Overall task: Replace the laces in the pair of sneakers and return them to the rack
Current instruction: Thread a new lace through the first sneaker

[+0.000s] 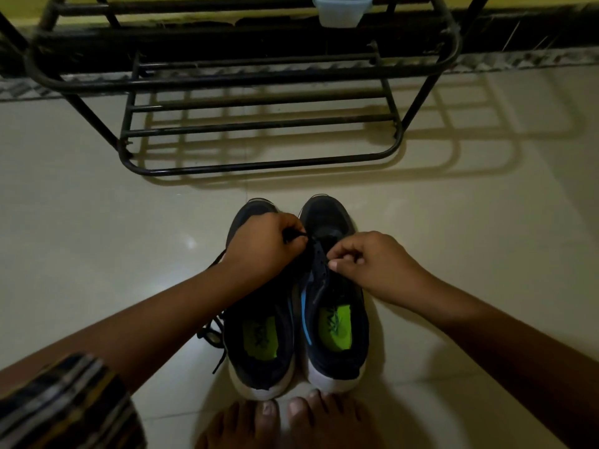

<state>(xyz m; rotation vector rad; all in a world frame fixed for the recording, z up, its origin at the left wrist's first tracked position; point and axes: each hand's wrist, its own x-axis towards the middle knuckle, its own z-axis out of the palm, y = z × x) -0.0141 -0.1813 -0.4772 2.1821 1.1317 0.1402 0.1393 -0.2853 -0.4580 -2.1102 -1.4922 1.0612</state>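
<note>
A person's left hand (pixel 264 246) pinches the end of a black lace (pixel 293 236) above the right-hand sneaker (pixel 334 286) while the right hand (pixel 363 264) closes thumb and forefinger at that shoe's eyelet row, apparently on the lace or the eyelet edge; the dim light does not settle which. The left-hand sneaker (pixel 259 325) stands touching its mate on the pale tiled floor (pixel 97 238), a loose lace (pixel 212 335) trailing off its outer side. Both shoes show only green insoles inside. The likely risks: a skipped eyelet in poor light, uneven lace ends, or the trailing lace snagging under the bare feet (pixel 285 419) just behind the heels. Beyond, the black metal rack (pixel 259 166) stands with its lower shelf bare; a small translucent tub (pixel 342 9) sits on an upper shelf, its contents not visible.
</note>
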